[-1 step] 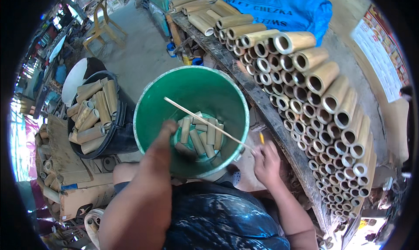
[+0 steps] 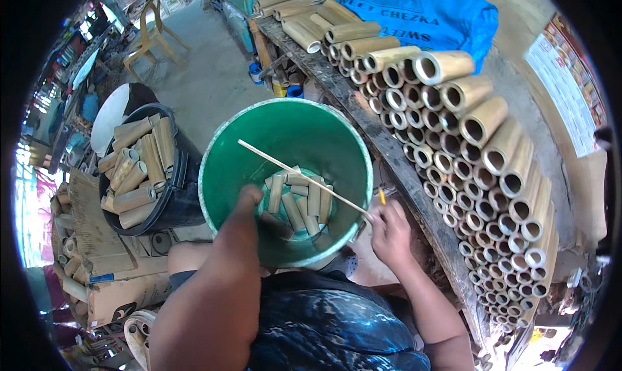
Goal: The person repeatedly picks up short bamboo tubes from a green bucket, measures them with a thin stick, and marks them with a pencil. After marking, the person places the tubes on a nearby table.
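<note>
A large green bucket (image 2: pixel 227 141) stands in front of me with several short bamboo tubes (image 2: pixel 293 212) on its bottom. My left hand (image 2: pixel 250 196) reaches down inside it along the left wall, and its fingers are blurred and partly hidden. Just below that hand is a darker, smeared bamboo piece (image 2: pixel 276 227); whether the hand touches it I cannot tell. My right hand (image 2: pixel 391 237), closed, grips a thin pale bamboo stick (image 2: pixel 291 172) that slants across the bucket's mouth. A slim yellow thing, like a pencil (image 2: pixel 382 197), sticks up from the same hand.
On the right, a dark wooden bench (image 2: pixel 379 141) bears a big stack of bamboo tubes (image 2: pixel 466 170), with a blue sack (image 2: pixel 427 14) behind. A black bucket (image 2: pixel 184 176) of longer tubes stands left, beside a cardboard box (image 2: pixel 133 293). A plastic chair (image 2: pixel 150 40) is farther back.
The stick and my right hand have shifted slightly left and up. The bench and its stack sit a little farther right in view. My left hand stays inside the bucket.
</note>
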`<state>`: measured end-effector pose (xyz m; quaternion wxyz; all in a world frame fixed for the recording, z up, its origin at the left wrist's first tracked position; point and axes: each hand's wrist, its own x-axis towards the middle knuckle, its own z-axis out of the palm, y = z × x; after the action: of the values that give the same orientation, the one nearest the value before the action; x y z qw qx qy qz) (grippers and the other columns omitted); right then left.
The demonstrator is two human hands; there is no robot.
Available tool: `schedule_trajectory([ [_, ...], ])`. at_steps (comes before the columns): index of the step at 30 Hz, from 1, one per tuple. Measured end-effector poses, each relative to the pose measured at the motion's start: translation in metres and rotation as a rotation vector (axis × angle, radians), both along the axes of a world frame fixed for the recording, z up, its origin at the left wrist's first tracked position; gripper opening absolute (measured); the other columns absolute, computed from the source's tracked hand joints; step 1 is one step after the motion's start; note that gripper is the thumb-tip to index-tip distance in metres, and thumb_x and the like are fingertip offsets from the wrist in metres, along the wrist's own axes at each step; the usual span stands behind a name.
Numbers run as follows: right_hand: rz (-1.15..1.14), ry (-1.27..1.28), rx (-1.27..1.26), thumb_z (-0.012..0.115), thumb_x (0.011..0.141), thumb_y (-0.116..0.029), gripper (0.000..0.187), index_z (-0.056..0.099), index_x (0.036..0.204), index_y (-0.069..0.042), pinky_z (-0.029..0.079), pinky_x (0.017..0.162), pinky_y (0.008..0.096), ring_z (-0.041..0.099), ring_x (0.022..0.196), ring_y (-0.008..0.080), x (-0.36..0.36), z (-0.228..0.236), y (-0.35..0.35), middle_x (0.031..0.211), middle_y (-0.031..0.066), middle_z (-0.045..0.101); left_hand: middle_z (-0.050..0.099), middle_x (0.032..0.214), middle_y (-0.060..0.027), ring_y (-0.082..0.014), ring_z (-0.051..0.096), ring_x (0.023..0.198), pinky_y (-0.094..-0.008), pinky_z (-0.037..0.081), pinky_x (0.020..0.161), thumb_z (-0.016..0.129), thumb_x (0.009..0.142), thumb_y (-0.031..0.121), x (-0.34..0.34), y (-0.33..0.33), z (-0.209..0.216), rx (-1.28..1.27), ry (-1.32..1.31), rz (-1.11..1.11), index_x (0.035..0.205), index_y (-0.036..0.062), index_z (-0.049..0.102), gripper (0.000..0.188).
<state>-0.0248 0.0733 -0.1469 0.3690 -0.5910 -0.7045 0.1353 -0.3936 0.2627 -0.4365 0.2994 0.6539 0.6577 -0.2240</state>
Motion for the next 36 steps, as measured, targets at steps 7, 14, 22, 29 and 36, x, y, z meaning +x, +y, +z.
schedule_trajectory([
  [7,0.134,-0.182,0.016,0.065,0.080,-0.002,0.012,0.057,0.088,-0.006,0.043,0.070,0.0465,0.056,0.078,0.0370,-0.037,-0.054,0.063,0.083,0.0148,0.055,0.067,0.109,-0.0178,-0.0299,0.066,0.092,-0.0443,0.051,0.078,0.054,0.093,0.037,0.005,-0.009,-0.087,0.158,-0.084,0.265,0.112,0.0050,0.067,0.039],
  [14,0.141,-0.304,-0.031,0.067,0.082,-0.009,0.009,0.059,0.085,-0.009,0.042,0.068,0.0437,0.055,0.075,0.0321,-0.034,-0.058,0.067,0.081,0.0107,0.055,0.065,0.102,-0.0150,-0.0270,0.063,0.085,-0.0419,0.048,0.071,0.055,0.093,0.034,0.012,0.070,-0.102,0.171,-0.047,0.287,0.107,0.0061,0.066,0.033],
  [22,0.142,-0.282,-0.050,0.070,0.081,-0.007,0.012,0.060,0.087,-0.009,0.042,0.066,0.0426,0.056,0.071,0.0309,-0.039,-0.055,0.069,0.079,0.0095,0.058,0.062,0.094,-0.0119,-0.0236,0.059,0.077,-0.0392,0.043,0.064,0.056,0.092,0.030,0.011,0.113,-0.113,0.146,-0.055,0.309,0.103,0.0073,0.066,0.027],
  [29,0.130,-0.277,-0.036,0.072,0.081,-0.009,0.013,0.060,0.087,-0.009,0.044,0.066,0.0413,0.057,0.071,0.0294,-0.040,-0.055,0.068,0.079,0.0082,0.060,0.060,0.086,-0.0092,-0.0207,0.056,0.069,-0.0369,0.039,0.057,0.057,0.091,0.026,0.019,0.083,-0.117,0.156,-0.107,0.337,0.098,0.0083,0.065,0.021],
  [36,0.122,-0.251,-0.015,0.070,0.082,-0.008,0.011,0.060,0.087,-0.008,0.044,0.067,0.0431,0.058,0.075,0.0315,-0.040,-0.055,0.066,0.081,0.0094,0.059,0.058,0.079,-0.0064,-0.0178,0.052,0.062,-0.0345,0.035,0.051,0.058,0.090,0.023,0.041,-0.040,-0.097,0.070,-0.265,0.344,0.094,0.0094,0.064,0.015],
])
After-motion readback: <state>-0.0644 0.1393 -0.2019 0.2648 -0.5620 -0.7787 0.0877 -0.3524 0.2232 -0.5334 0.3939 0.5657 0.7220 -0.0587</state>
